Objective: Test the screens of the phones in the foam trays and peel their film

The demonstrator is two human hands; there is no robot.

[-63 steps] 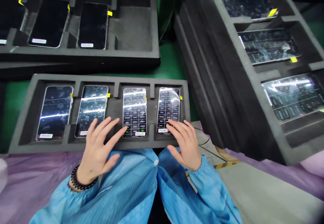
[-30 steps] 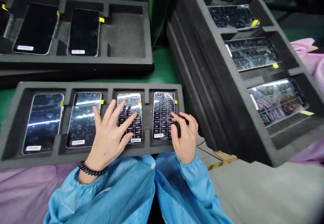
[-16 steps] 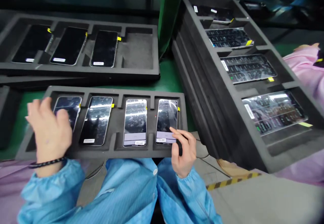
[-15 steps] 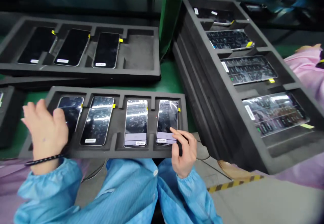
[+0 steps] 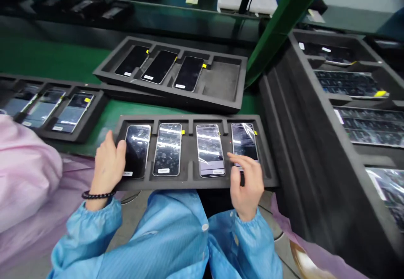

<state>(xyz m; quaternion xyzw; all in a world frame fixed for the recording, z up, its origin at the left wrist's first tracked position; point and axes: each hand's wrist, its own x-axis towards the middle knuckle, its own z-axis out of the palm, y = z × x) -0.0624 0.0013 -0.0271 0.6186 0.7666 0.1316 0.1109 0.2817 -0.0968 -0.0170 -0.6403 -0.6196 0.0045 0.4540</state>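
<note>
In front of me lies a dark foam tray [image 5: 186,184] with phones in its slots. My left hand [image 5: 109,163] is at the tray's left end, fingers stretched and thumb apart, beside the leftmost phone [image 5: 138,150], whose screen is dark. Over the lower part of the rightmost phone [image 5: 244,140] is my right hand [image 5: 248,184], index finger extended, holding nothing. Text shows on that screen, its bottom partly hidden by my fingers. Between them lie a dark phone [image 5: 168,148] and a phone with a lit lower panel [image 5: 210,146]. Yellow tabs stick out at several phones' edges.
Behind is another foam tray [image 5: 235,101] with three dark phones. A further tray [image 5: 83,135] with phones stands at left, near a person's pink sleeve [image 5: 28,178]. Tall stacked trays [image 5: 293,115] rise at right beside a green post [image 5: 280,26]. Other people's hands show at the far bench.
The view has swung left, bringing the left tray and pink sleeve into sight. My left hand has come down closer to the tray's end. My right index finger has shifted toward the phone's left edge.
</note>
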